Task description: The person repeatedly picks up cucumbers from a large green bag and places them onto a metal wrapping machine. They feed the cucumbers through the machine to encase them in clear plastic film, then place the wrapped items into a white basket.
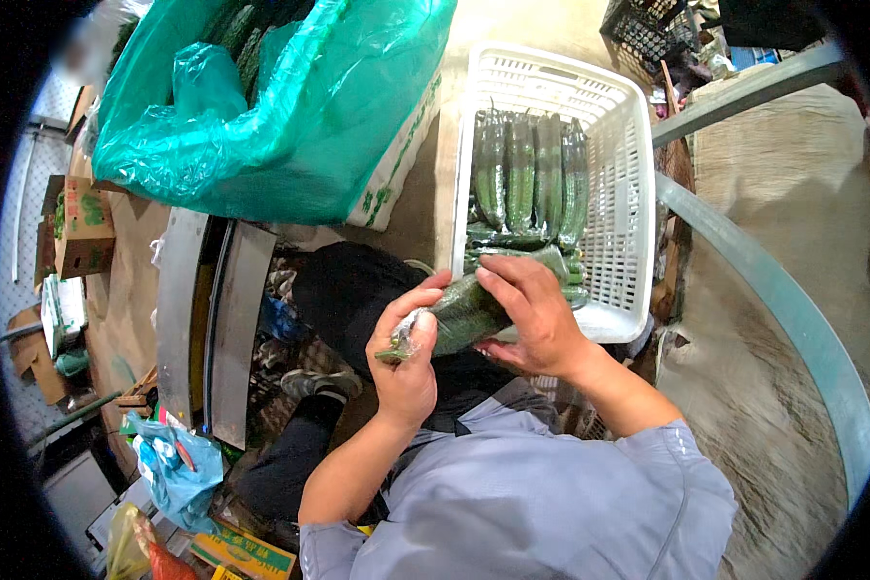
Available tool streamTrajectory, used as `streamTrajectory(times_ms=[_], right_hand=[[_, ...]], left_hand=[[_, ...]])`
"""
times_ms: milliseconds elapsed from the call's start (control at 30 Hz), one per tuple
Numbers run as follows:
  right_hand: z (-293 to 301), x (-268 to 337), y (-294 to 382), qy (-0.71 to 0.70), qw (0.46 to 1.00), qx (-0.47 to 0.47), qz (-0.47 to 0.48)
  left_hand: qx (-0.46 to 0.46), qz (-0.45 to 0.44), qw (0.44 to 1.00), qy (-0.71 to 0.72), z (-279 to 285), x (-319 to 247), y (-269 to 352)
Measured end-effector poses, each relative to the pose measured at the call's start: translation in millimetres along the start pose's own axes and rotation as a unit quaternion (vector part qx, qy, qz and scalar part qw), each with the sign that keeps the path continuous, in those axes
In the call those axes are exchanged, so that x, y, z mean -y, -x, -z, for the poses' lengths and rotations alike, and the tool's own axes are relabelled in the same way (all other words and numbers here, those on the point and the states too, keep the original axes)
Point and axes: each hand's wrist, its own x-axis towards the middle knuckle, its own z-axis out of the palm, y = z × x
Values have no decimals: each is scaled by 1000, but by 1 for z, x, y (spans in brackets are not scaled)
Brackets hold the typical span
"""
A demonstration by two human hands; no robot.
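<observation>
Both of my hands hold a cucumber bundle [465, 316] in clear plastic film, just in front of a white plastic crate [620, 322]. At its near left end, the fingers and thumb of my left hand [406, 355] pinch the bunched film. My right hand [540, 308] grips the far right end, its thumb partly hidden below. Inside the crate, several wrapped cucumbers [522, 174] lie side by side towards the far end. More wrapped cucumbers at the crate's near end are partly covered by my hands.
Left of the crate, a large green plastic bag [261, 167] lines a white container [399, 159] and holds dark green cucumbers [235, 36]. Curved-looking metal bars [776, 261] run along the right. A cardboard box [83, 225] and a blue plastic bag [174, 464] are at the left.
</observation>
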Motion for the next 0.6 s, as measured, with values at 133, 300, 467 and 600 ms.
streamTrajectory(times_ms=[133,300,467,600], right_hand=[[3,-29,7,13,999,33,-5],[-2,-111,16,35,975,-139,-167],[-7,-234,-6,146,908,-38,-391],[-36,-314,-31,226,895,92,-374]], left_hand=[[42,97,994,-1,2,-3,-11],[0,39,996,-84,5,-32,-28],[-106,-82,978,-162,67,-67,-16],[-247,-59,946,-200,126,-78,12]])
